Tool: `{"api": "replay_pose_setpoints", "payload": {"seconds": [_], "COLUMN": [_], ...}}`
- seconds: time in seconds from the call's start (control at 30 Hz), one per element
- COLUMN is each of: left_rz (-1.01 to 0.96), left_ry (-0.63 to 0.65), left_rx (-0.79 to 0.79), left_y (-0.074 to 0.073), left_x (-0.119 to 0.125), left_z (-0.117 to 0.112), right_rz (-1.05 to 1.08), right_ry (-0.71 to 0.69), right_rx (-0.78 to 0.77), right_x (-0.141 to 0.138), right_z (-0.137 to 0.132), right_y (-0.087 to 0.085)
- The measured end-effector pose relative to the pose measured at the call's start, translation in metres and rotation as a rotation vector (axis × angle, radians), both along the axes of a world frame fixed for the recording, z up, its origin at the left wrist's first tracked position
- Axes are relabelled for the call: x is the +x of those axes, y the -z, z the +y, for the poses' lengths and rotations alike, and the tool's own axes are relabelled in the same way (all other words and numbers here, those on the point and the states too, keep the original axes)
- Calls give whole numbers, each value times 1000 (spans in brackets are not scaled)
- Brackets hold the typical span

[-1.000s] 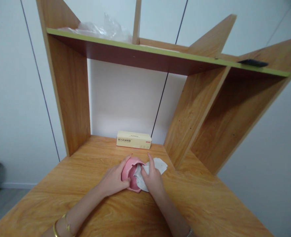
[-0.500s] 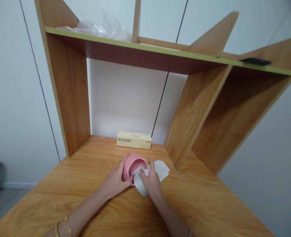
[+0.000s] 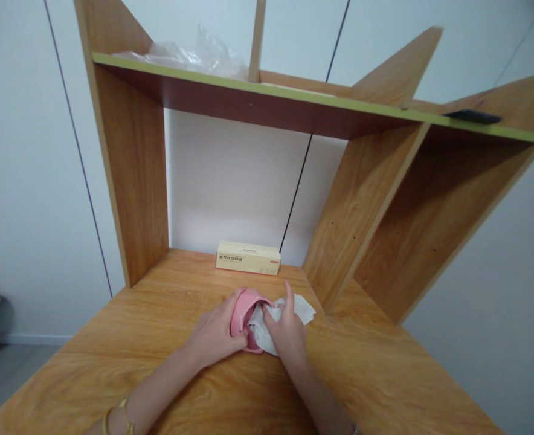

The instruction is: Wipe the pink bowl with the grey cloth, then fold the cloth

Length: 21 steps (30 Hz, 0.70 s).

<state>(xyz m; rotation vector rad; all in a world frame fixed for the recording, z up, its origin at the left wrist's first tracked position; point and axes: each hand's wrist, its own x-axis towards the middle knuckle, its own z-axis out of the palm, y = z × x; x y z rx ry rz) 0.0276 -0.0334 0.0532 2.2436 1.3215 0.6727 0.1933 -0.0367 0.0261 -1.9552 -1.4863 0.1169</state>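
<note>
A pink bowl [image 3: 244, 307] is tipped on its side over the desk, its opening facing right. My left hand [image 3: 217, 332] is wrapped round its left side, thumb at the lower rim. In my right hand [image 3: 286, 329] a white cloth or wipe [image 3: 263, 334] is pinched, and part of it is pushed into the bowl's mouth. The index finger of that hand points upward, off the cloth. Another part of the cloth spreads out to the right behind the hand. The bowl's inside is mostly hidden by the cloth and fingers.
A cream cling-film box [image 3: 247, 258] stands behind the bowl on the wooden desk [image 3: 158, 320]. Wooden uprights [image 3: 346, 223] flank the space, with a shelf [image 3: 249, 87] above. On the shelf lie clear plastic wrapping [image 3: 203, 57] and a dark flat object [image 3: 473, 116].
My left hand has turned the bowl further onto its side, so its opening faces more to the right. My right hand has shifted slightly with the cloth, its index finger lifted.
</note>
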Motion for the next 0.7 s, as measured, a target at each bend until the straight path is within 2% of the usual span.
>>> {"api": "replay_pose_setpoints", "payload": {"seconds": [0.13, 0.4, 0.57, 0.7], "left_rz": [11, 16, 44, 45], "left_ry": [-29, -52, -11, 19], "left_rx": [7, -31, -42, -23], "left_y": [1, -2, -6, -5], "left_x": [3, 4, 4, 2], "left_z": [-1, -2, -4, -4], "right_rz": [62, 143, -21, -103], "right_ry": [15, -57, -15, -36], "right_rx": [-60, -51, 20, 63], "right_x": [-2, -2, 1, 1], "right_z": [2, 4, 2, -1], "right_y": [5, 13, 1, -4]}}
